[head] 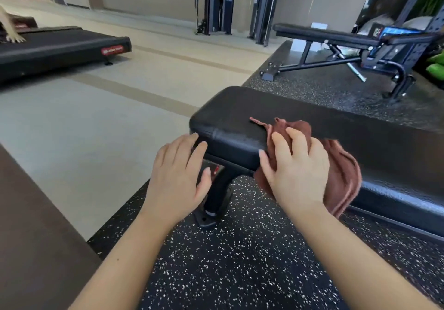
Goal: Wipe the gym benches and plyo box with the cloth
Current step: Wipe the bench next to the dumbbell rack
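Found right hand (pixel 298 173) laid over brown cloth (pixel 341 175), fingers (pixel 296 137) bent and spread across the bunched fabric, holding it against near edge of near gym bench (pixel 240 110); noted much of cloth hanging loose below pad edge, toward frame rail and speckled rubber floor (pixel 240 261); found left hand (pixel 179 177) holding nothing, fingers straight and relaxed, tips at end corner of pad, apparently touching it; recorded second bench (pixel 324 35) well apart beyond, judged not yet wiped; could not identify plyo box in view; judged wiping under way at pad's end, with far side and long run to the right outstanding; flagged following hazards: loose hanging portion liable to catch on bench leg (pixel 216 189) or drag on floor and pick up grit, through wiping low along the edge; light hold liable to let cloth slide out on a fast stroke; frayed strand at cloth's top liable to snag.
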### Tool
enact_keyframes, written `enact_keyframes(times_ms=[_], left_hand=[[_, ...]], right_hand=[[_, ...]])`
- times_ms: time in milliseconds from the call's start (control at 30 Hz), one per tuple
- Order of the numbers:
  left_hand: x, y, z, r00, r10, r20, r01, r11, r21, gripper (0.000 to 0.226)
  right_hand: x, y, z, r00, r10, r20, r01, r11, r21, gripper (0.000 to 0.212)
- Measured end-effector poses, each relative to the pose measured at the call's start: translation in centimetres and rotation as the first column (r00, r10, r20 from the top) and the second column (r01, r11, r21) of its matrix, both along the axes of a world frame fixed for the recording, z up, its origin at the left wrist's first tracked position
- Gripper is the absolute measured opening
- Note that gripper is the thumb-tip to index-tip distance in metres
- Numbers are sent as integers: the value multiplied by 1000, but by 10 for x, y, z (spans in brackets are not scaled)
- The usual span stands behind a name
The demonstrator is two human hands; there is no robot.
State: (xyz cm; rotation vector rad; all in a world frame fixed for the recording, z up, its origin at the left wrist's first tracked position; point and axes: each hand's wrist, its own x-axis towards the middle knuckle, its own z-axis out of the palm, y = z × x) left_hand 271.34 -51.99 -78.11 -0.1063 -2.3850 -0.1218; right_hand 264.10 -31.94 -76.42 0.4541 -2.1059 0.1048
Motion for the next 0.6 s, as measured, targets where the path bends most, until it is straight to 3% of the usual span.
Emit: enact_keyframes(times_ms=[233, 333, 433, 500, 600], left_hand=[[4, -29, -3, 995, 103, -7, -102, 993, 60, 46], [2, -34, -4, 991, 133, -3, -132, 988, 83, 46], [-1, -35, -7, 993, 121, -8, -120, 989, 91, 45], [-3, -36, -7, 994, 110, -11, -109, 990, 89, 45], [-1, -40, -6, 994, 108, -10, -107, 990, 92, 45]], right_hand=[[-15, -126, 16, 976, 6, 220, -6, 1000, -2, 43], [-9, -102, 21, 951, 121, 285, -154, 983, 97, 67], [-9, -61, 28, 904, 237, 355, -341, 901, 268, 88], [-12, -57, 26, 924, 216, 315, -320, 888, 331, 90], [-13, -84, 19, 944, 186, 273, -263, 922, 283, 85]])
